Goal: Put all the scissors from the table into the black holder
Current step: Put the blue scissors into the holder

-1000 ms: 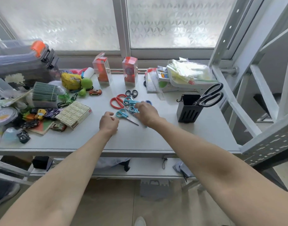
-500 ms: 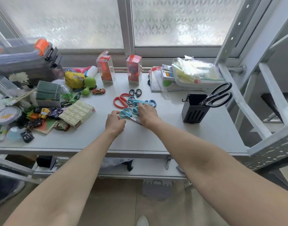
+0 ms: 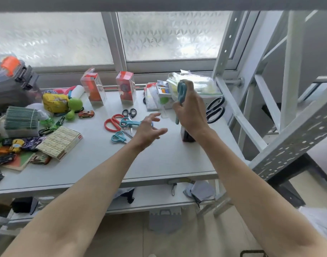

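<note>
My right hand [image 3: 191, 110] grips a pair of teal scissors [image 3: 181, 92], handles up and tips down, right over the black holder [image 3: 186, 135], which it mostly hides. Large black scissors [image 3: 214, 110] stick out of the holder on its right side. My left hand [image 3: 149, 129] hovers with fingers spread, holding nothing, just right of the pile on the table: red scissors [image 3: 112, 121], small black scissors [image 3: 129, 113], a teal pair [image 3: 128, 122] and another teal pair [image 3: 119, 137].
Toy cars, a staple box [image 3: 60, 142], a green card stack [image 3: 21, 121] and soft toys crowd the table's left. Two red boxes [image 3: 126, 87] and plastic packets [image 3: 194, 84] stand at the back. A metal shelf frame [image 3: 251, 108] rises at the right.
My right hand lifted a teal pair of scissors from the pile and carried it right, above the holder. My left hand rose off the table and spread its fingers. The camera view tilted up.
</note>
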Demonstrator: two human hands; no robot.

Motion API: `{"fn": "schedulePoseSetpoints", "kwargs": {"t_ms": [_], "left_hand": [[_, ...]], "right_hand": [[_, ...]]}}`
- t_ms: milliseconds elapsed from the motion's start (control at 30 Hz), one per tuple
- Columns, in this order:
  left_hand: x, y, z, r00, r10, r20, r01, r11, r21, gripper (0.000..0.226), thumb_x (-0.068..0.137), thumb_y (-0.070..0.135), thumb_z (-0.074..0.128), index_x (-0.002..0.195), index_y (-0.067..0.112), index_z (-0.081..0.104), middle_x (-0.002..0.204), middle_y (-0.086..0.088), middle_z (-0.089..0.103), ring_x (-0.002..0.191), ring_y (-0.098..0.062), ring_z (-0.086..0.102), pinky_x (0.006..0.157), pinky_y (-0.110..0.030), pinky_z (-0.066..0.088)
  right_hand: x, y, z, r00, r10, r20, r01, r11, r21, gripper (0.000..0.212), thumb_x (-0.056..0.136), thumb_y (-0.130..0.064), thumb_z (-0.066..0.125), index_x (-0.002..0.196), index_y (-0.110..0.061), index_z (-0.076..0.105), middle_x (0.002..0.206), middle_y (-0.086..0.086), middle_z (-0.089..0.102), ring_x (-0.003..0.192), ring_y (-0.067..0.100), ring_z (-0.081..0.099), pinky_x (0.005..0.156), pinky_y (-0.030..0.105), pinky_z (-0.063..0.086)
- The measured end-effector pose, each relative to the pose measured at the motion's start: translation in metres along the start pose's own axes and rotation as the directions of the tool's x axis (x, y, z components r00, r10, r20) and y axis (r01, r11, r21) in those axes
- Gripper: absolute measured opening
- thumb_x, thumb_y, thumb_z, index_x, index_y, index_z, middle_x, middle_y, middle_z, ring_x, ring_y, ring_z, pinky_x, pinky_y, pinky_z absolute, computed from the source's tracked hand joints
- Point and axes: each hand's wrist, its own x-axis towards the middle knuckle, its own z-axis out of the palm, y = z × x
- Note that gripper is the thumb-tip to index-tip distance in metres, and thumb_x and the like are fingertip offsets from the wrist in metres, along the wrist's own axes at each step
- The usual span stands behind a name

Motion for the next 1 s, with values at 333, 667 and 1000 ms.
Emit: {"fn": "schedulePoseSetpoints", "kwargs": {"t_ms": [333,667,1000], "left_hand": [[0.033,0.039,0.055,0.98,0.018,0.197,-0.026,0.999,0.039,0.095,0.075,0.016,0.081,0.151,0.027,0.026,0.156,-0.007,0.029,0.125,-0.036,0.053,0.066,-0.028,0.059],[0.037,0.037,0.066,0.988,0.012,0.157,-0.022,0.998,0.066,0.078,0.078,0.009,0.076,0.145,0.018,0.038,0.142,-0.01,0.046,0.122,-0.03,0.053,0.072,-0.039,0.061],[0.037,0.037,0.063,0.988,0.016,0.155,-0.021,0.999,0.032,0.073,0.076,0.008,0.077,0.14,0.017,0.043,0.134,-0.009,0.051,0.115,-0.03,0.057,0.076,-0.045,0.061]], "right_hand": [[0.026,0.022,-0.051,0.995,0.067,0.08,-0.04,0.952,-0.302,0.048,0.086,-0.005,0.065,0.128,-0.016,0.045,0.085,0.007,0.065,0.08,0.028,0.065,0.063,0.031,0.043],[0.028,0.033,-0.04,0.975,0.079,0.207,0.025,0.888,-0.459,0.035,0.087,0.007,0.053,0.118,-0.008,0.044,0.086,0.014,0.067,0.078,0.033,0.065,0.062,0.037,0.049],[0.026,0.039,-0.022,0.888,0.129,0.441,0.184,0.779,-0.599,0.036,0.087,-0.004,0.064,0.122,-0.003,0.056,0.118,0.014,0.059,0.107,0.031,0.062,0.088,0.037,0.05]]}}
